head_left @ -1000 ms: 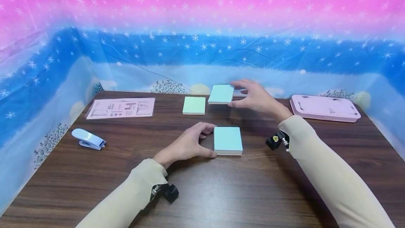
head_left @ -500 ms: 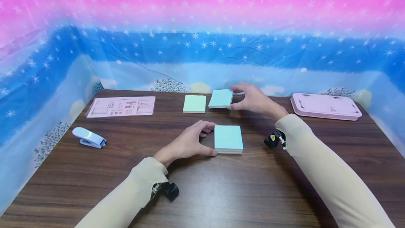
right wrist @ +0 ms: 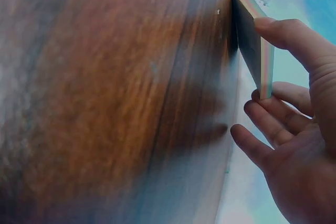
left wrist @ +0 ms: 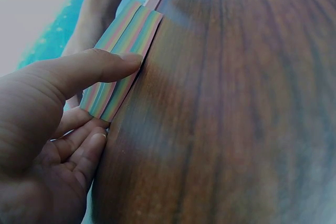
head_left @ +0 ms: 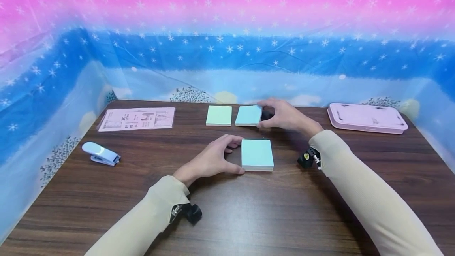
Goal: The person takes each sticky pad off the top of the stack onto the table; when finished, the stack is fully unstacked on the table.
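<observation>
- Right hand (head_left: 279, 115), nearer, pinches the blue pad (head_left: 247, 115); we note its raised right edge, tilting down leftward just beside the green pad (head_left: 218, 115).
- Left hand (head_left: 212, 158), part-spread, holds the stack (head_left: 257, 154) at its left corners.

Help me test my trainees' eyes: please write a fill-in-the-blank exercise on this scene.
The pink case lies to the ____ of the stapler.
The stack is held by the ____.
The tilted pad is held by the ____.

Missing words: right; left hand; right hand.
</observation>
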Demonstrator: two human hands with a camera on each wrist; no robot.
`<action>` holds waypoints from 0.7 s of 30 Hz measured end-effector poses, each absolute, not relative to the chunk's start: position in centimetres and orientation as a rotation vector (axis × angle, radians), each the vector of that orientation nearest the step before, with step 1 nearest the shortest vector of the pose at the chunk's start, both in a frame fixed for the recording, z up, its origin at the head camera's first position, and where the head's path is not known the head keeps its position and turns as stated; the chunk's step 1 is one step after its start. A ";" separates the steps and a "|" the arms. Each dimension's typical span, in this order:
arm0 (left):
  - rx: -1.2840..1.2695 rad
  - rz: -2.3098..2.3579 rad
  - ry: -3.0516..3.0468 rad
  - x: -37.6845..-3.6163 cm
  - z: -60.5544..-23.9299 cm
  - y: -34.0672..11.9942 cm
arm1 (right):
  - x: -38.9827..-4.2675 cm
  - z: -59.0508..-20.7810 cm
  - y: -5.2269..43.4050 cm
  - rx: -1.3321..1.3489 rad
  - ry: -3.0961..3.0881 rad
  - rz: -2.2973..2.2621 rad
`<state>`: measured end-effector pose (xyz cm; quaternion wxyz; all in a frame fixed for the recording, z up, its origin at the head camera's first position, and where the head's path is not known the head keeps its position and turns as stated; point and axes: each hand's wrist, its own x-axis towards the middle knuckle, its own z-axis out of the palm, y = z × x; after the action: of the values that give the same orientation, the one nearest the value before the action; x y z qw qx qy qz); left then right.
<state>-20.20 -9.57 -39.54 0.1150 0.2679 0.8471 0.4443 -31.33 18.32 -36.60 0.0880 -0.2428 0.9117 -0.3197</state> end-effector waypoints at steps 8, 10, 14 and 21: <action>0.792 1.300 2.486 -20.3 -39.7 -9.5 | -31.3 -36.9 18.4 -0.727 2.700 -0.899; 0.790 1.304 2.484 -20.3 -39.7 -9.5 | -31.3 -37.0 18.4 -0.741 2.698 -0.874; 0.790 1.305 2.482 -20.3 -39.7 -9.5 | -31.1 -37.2 18.3 -0.744 2.707 -0.826; 0.796 1.299 2.488 -20.3 -39.4 -9.5 | -31.1 -37.2 18.2 -0.728 2.720 -0.797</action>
<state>-20.28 -9.51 -39.39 0.1116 0.2711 0.8475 0.4424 -31.09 18.18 -37.20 0.1075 -0.2473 0.9241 -0.2707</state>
